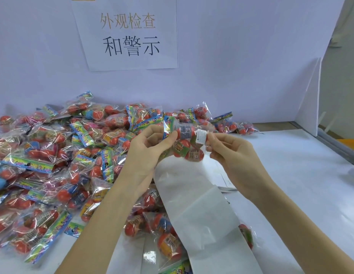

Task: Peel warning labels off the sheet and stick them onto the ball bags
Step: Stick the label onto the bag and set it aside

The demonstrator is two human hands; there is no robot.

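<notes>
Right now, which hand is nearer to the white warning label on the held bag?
Right. The right hand pinches the white warning label at the ball bag's right end; the left hand grips the bag's left end, away from the label.

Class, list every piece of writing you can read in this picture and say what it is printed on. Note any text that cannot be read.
"外观检查" in faded yellow on the white paper sign on the wall.
"和警示" in black on the same sign, beneath it.
Warning label at the right hand, on the held ball bag: print too small to read.
Header cards and ball wrappers in the pile of bags: too blurred to read.
</notes>
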